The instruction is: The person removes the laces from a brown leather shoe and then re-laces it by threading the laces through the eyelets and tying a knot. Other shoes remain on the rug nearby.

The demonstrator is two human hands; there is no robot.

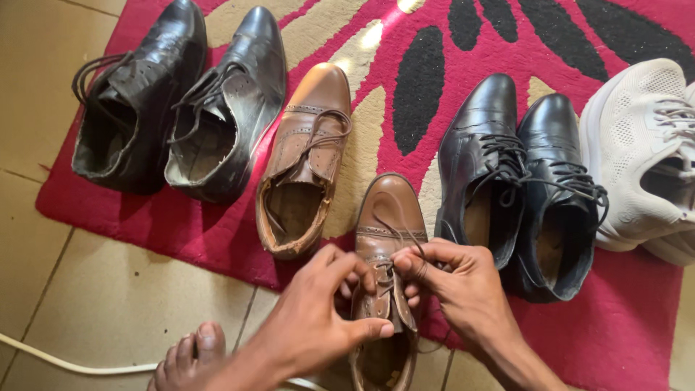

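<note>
Red patterned rug on tan tiles carries a row of shoes, all empty inside. At its near edge, the left hand grips the tan shoe at its opening, while the right hand pinches its lace. Its mate lies just beside, black pairs flanking.

Bare rug lies open at nine o'clock of the hands, while a brown shoe blocks eleven and black shoes block two.
</note>
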